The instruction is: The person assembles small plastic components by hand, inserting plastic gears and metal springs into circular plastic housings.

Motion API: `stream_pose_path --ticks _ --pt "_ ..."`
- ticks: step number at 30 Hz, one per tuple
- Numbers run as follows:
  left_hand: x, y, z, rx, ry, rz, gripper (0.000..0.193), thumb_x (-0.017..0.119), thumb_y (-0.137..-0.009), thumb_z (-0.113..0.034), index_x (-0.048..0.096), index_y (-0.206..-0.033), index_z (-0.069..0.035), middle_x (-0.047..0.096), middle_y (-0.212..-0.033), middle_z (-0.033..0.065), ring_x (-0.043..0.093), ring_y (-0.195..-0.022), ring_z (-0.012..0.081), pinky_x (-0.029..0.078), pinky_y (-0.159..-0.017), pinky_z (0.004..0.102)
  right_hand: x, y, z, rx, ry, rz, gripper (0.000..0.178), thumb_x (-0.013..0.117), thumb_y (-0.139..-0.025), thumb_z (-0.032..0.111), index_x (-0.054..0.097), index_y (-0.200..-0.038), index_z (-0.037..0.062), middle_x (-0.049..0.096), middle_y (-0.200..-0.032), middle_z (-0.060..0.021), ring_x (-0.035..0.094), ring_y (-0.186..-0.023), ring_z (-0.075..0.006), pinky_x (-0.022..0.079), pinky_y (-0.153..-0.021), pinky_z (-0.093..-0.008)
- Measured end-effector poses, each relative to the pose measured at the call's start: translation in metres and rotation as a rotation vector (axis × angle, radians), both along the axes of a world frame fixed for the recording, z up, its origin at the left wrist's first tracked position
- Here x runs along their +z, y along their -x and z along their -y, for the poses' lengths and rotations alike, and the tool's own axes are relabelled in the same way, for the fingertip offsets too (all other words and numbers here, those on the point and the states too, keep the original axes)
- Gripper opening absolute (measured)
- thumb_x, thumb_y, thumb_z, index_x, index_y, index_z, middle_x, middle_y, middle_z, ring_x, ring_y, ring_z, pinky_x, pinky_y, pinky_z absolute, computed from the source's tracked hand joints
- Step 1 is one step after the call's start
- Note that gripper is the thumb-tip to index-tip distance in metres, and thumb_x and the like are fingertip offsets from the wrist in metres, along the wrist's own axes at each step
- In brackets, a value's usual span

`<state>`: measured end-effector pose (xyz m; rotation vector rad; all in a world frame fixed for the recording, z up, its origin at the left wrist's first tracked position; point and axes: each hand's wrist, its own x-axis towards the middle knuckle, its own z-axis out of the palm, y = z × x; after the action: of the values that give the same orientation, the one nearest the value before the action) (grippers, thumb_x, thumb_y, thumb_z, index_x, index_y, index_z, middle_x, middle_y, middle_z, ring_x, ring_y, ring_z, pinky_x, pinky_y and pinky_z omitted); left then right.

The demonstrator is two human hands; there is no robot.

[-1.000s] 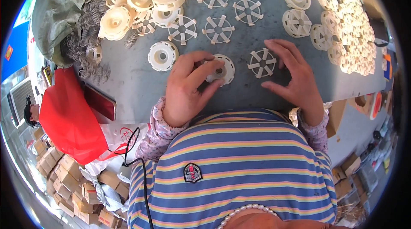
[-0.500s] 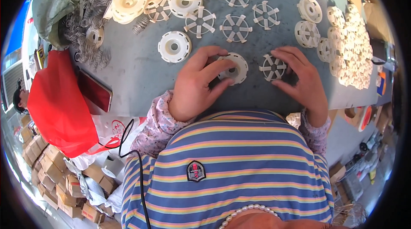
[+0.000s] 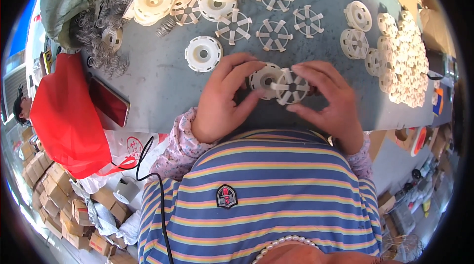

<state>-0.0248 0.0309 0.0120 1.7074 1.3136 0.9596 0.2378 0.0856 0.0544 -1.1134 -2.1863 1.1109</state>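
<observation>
My left hand [image 3: 222, 93] is closed around the left side of a cream plastic disc [image 3: 268, 70] with a hole in its middle. Between the thumb and fingers of my right hand [image 3: 333, 98] is a spoked plastic ring [image 3: 292, 87], tilted and overlapping the disc's right edge. I cannot tell whether the two parts touch. Beyond my left hand a similar slotted disc [image 3: 213, 47] lies flat on the grey table [image 3: 158, 101]. Several loose spoked rings [image 3: 274, 35] lie farther off.
Coiled springs [image 3: 101, 41] and piled discs [image 3: 154, 1] occupy the far left. At right, a large block of parts [image 3: 405, 61] sits beside a few single ones [image 3: 358, 16]. A phone [image 3: 109, 102] and red bag [image 3: 69, 121] are at left. A black cable [image 3: 163, 200] hangs down.
My right hand has moved left with the spoked ring, bringing it from beside the disc to over its right edge. My left hand stays at the disc.
</observation>
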Motion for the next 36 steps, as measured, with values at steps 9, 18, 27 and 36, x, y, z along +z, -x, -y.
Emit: stream_pose_path --ticks 9,18,27,36 --pt "-0.010 -0.005 0.008 0.063 0.262 0.283 0.058 0.075 -0.095 0.006 0.062 -0.150 -0.004 0.054 -0.149 0.0122 0.062 -0.089 0.0090 0.055 -0.076 0.0243 -0.031 0.025 0.001 0.067 -0.086 0.017 0.070 0.097 -0.076 0.017 0.069 -0.139 0.0047 0.068 -0.132 -0.0116 0.073 -0.107 -0.0274 0.063 -0.084 -0.0362" --pt "0.008 0.004 0.011 0.062 0.241 0.145 0.065 0.082 -0.090 0.003 0.062 -0.152 -0.008 0.054 -0.151 0.0116 0.064 -0.089 0.0086 0.055 -0.072 0.0235 -0.021 0.010 0.001 0.039 -0.180 0.174 0.065 0.096 -0.075 0.021 0.070 -0.132 0.0060 0.067 -0.128 -0.0109 0.072 -0.108 -0.0326 0.061 -0.090 -0.0425" --pt "-0.009 0.042 -0.001 0.444 -0.154 -0.457 0.075 0.098 -0.076 -0.015 0.065 -0.142 -0.003 0.065 -0.136 0.0150 0.069 -0.097 0.0206 0.059 -0.080 0.0323 -0.006 0.013 -0.035 -0.069 -0.313 0.165 0.060 0.092 -0.081 0.021 0.072 -0.136 0.0087 0.064 -0.142 -0.0128 0.069 -0.119 -0.0362 0.059 -0.099 -0.0441" --pt "0.003 0.079 -0.026 0.703 -0.253 -0.459 0.045 0.087 -0.083 -0.009 0.071 -0.125 -0.005 0.068 -0.124 0.0166 0.067 -0.109 0.0391 0.058 -0.092 0.0453 -0.037 0.025 -0.040 -0.085 -0.179 0.130 0.038 0.082 -0.089 0.009 0.072 -0.126 0.0075 0.069 -0.128 -0.0113 0.074 -0.094 -0.0295 0.059 -0.079 -0.0413"
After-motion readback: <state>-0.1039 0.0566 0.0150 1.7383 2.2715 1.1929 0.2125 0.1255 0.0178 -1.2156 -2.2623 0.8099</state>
